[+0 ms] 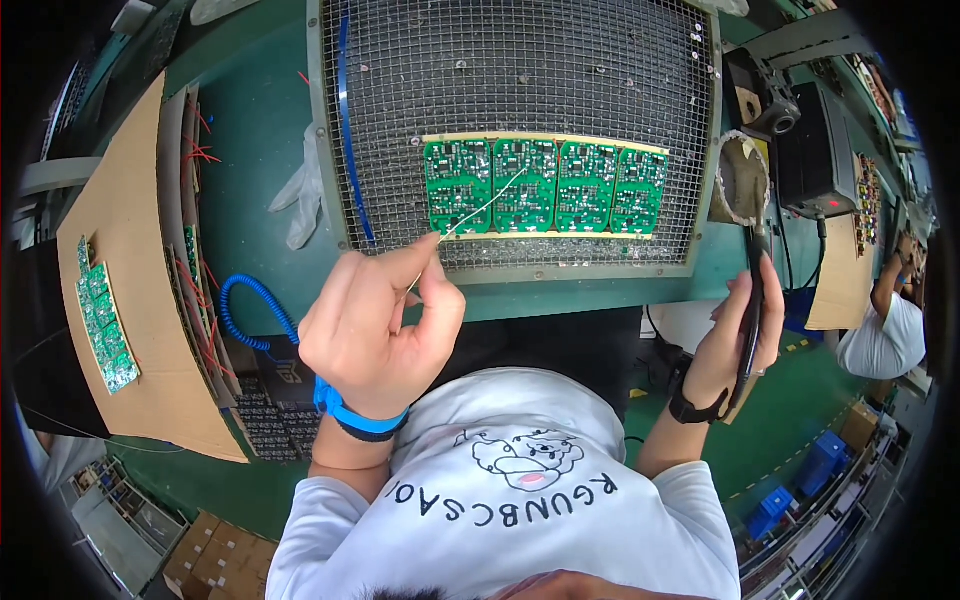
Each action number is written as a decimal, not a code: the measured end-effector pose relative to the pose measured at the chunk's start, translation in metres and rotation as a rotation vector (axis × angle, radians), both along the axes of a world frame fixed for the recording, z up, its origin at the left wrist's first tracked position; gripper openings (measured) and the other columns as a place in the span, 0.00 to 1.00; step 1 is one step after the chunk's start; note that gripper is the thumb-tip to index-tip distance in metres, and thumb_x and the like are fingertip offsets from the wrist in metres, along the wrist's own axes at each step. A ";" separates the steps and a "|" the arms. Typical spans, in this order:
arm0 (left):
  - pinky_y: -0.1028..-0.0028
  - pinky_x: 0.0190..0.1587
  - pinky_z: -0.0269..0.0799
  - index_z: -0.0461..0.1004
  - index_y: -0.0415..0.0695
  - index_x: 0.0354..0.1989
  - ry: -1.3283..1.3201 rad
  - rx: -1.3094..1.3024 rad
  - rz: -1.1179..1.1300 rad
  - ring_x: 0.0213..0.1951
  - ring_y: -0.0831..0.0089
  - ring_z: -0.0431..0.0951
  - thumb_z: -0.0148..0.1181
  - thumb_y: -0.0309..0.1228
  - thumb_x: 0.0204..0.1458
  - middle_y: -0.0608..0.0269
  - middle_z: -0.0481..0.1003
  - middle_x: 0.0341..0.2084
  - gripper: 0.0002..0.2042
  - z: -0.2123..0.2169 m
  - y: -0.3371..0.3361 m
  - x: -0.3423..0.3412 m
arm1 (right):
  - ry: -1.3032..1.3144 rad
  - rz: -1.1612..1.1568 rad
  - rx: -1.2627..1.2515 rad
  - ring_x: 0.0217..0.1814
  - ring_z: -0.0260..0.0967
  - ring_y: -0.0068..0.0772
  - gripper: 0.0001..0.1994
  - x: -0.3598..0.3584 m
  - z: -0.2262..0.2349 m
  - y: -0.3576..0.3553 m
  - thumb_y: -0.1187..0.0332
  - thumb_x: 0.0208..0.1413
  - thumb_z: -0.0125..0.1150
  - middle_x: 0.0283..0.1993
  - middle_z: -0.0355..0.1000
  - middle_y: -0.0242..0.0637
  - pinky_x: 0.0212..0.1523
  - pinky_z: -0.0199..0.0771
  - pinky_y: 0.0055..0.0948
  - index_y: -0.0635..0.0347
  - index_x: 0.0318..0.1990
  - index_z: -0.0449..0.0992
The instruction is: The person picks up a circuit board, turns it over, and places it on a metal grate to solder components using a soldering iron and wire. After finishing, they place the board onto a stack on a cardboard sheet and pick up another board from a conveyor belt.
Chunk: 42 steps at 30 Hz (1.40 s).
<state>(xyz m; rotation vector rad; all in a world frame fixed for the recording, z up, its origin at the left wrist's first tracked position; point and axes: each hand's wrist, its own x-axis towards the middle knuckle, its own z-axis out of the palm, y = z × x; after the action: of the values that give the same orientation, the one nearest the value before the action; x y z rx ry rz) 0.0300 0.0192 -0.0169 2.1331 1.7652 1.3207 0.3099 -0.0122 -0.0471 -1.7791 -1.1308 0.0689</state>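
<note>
A panel of several green circuit boards [525, 186] with pale edge strips lies on a wire mesh surface [520, 90] in front of me. My left hand [380, 325] pinches a thin length of solder wire [470, 215] near the panel's lower left. The wire slants up to the right, its far end over the second board from the left; whether it touches cannot be told. At the right, my right hand [738, 325] grips the black handle of a soldering iron [753, 290]. The iron's front end reaches into a round, rough-rimmed pot [727, 150], and its tip is hard to make out.
A black box with a red light [810, 150] stands beyond the pot. A coiled blue cord [237, 290] leads to my left wristband. Cardboard [140, 290] bearing another board panel [107, 328] stands at left; a clear plastic glove [300, 195] lies on the table.
</note>
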 end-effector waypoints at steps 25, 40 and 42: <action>0.79 0.15 0.60 0.80 0.40 0.30 -0.011 -0.031 0.040 0.13 0.79 0.65 0.65 0.16 0.38 0.66 0.72 0.17 0.10 0.002 0.000 -0.001 | 0.049 0.102 0.179 0.24 0.66 0.15 0.12 -0.020 0.017 -0.004 0.78 0.58 0.60 0.30 0.76 0.36 0.25 0.63 0.14 0.69 0.49 0.76; 0.78 0.15 0.61 0.80 0.40 0.30 -0.026 -0.038 -0.027 0.12 0.77 0.64 0.64 0.16 0.38 0.66 0.71 0.16 0.09 -0.006 -0.006 -0.003 | 0.031 0.031 0.218 0.24 0.64 0.17 0.13 -0.019 0.008 0.000 0.78 0.59 0.56 0.26 0.73 0.35 0.26 0.62 0.15 0.72 0.51 0.74; 0.79 0.15 0.61 0.80 0.40 0.30 -0.031 -0.032 -0.017 0.12 0.77 0.64 0.65 0.16 0.38 0.66 0.71 0.16 0.10 -0.007 -0.005 -0.004 | -0.003 -0.029 -0.046 0.24 0.64 0.17 0.13 -0.024 0.011 0.005 0.78 0.60 0.56 0.26 0.73 0.36 0.27 0.62 0.16 0.72 0.51 0.74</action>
<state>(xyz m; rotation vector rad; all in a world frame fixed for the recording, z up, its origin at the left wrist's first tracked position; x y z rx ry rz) 0.0256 0.0137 -0.0239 2.0949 1.7410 1.3048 0.2858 -0.0070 -0.0363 -1.8365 -1.1133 0.0753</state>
